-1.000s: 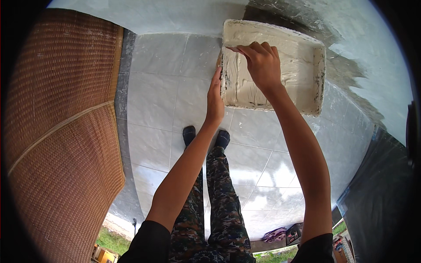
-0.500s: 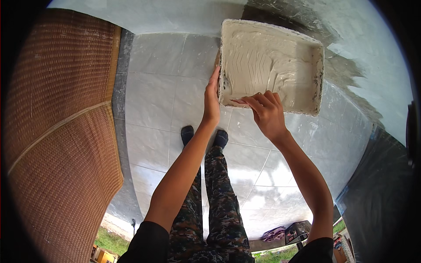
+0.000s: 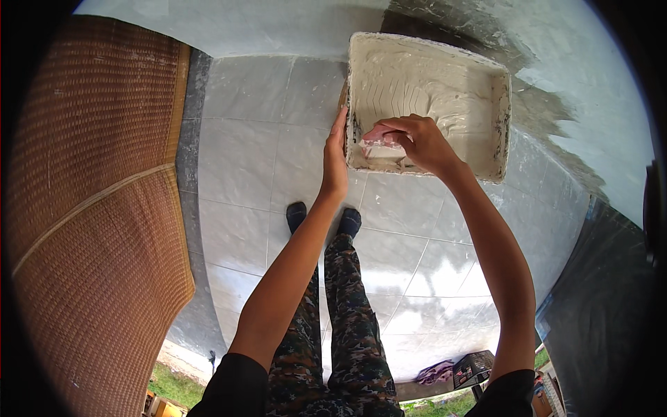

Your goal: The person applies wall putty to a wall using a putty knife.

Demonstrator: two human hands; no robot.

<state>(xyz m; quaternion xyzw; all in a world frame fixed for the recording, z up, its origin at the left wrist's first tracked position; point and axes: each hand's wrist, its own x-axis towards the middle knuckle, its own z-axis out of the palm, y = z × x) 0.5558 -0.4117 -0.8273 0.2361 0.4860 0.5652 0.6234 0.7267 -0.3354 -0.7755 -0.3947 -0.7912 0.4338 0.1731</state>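
Note:
A rectangular tray (image 3: 506,115) with a crusted white rim holds thick beige paste (image 3: 462,87). My left hand (image 3: 335,160) is pressed along its left side, fingers stretched upward on the outer wall and gripping it; part of them is hidden. Inside the tray's near left corner, my right hand (image 3: 422,139) is closed on a pink, flat scraper (image 3: 381,137) smeared with paste. The scraper's lower edge is down in the paste. Several thin, zigzag grooves (image 3: 392,94) mark the paste beyond it.
Past the tray stands a pale wall (image 3: 278,24) with a dark grey patch (image 3: 451,28). Woven matting (image 3: 104,139) hangs on the left. Grey tiles (image 3: 240,156) cover the floor around my feet (image 3: 349,221). A black crate (image 3: 472,368) and purple cloth (image 3: 435,372) lie behind me.
My right hand has moved up and slightly left from the tray's near rim into the paste. The scraper has turned, so its pink face shows. My left hand stays on the tray's side.

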